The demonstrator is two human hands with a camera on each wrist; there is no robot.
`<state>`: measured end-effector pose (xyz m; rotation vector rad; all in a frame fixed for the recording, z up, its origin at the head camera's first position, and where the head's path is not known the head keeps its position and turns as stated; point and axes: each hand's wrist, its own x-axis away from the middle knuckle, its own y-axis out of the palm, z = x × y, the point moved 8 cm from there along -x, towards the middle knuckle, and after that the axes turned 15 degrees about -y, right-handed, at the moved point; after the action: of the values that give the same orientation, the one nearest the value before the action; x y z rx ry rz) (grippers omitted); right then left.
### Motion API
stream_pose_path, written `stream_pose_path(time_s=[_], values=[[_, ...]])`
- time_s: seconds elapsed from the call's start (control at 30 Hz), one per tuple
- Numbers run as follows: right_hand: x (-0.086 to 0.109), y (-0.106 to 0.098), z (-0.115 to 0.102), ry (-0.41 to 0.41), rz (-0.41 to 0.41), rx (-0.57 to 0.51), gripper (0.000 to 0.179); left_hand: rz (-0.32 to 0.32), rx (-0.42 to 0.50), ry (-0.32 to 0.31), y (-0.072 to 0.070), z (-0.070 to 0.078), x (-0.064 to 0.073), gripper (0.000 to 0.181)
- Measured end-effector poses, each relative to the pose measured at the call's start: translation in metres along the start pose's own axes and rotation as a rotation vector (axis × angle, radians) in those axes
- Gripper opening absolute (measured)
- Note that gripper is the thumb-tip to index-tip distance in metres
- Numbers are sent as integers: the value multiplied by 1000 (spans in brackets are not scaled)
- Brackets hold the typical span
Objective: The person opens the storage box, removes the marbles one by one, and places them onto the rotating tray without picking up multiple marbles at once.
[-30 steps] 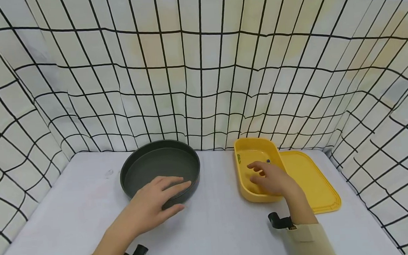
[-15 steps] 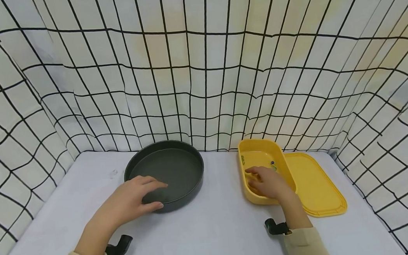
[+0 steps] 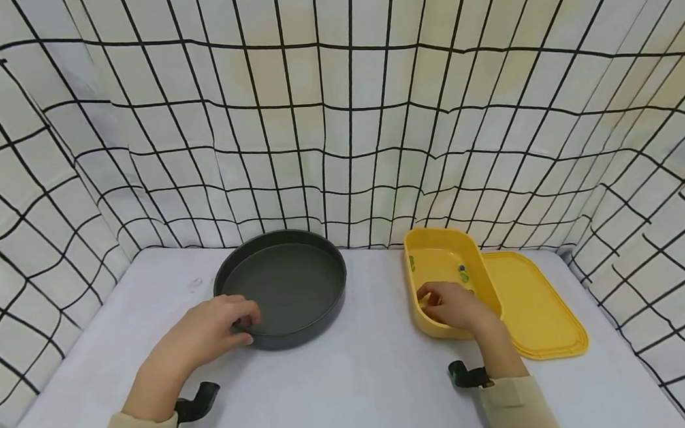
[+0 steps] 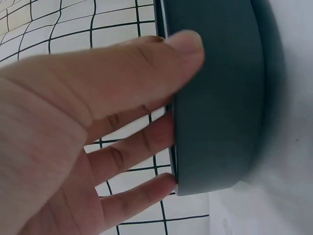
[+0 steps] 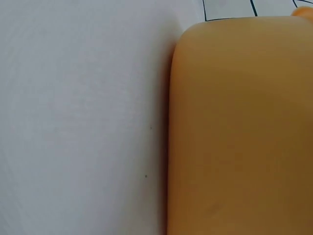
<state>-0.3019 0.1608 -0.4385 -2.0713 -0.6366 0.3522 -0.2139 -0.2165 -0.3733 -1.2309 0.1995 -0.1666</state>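
A dark round pan (image 3: 288, 283) stands left of centre on the white table. At its near-left edge, my left hand (image 3: 211, 330) holds the rim. The left wrist view shows the thumb (image 4: 183, 54) over the pan's outer wall and the other fingers behind the rim. My right hand (image 3: 453, 304) reaches down into a yellow rectangular container (image 3: 488, 283), fingers bent toward its floor. Its fingertips are mostly hidden, and I cannot tell whether they hold anything. Farther back in the container lie small blue and green pieces (image 3: 464, 274). The right wrist view shows mainly the container's outer wall (image 5: 239, 122).
A flat yellow lid (image 3: 545, 313) lies right of the container, close against it. White table surface (image 3: 353, 383) stretches between pan and container. Black netting (image 3: 336, 116) over white sheeting rises behind the table and along both sides.
My left hand moved back left from over the pan, and its fingers came down onto the rim. The right hand sank deeper into the container, fingers bending more. The head view shifted slightly.
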Motion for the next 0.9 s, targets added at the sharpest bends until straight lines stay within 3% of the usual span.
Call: stream_pose_path(time_s=[0.17, 0.4, 0.67, 0.9], values=[[1, 3, 3, 11, -31, -40, 12, -2, -22, 10, 3, -2, -2, 29], [0, 5, 3, -24, -66, -103, 16, 48, -57, 40, -2, -3, -2, 30], [1, 5, 6, -38, -72, -138, 17, -23, -17, -12, 0, -7, -5, 28], [-1, 5, 6, -30, -65, -149, 15, -27, -16, -22, 0, -7, -4, 25]])
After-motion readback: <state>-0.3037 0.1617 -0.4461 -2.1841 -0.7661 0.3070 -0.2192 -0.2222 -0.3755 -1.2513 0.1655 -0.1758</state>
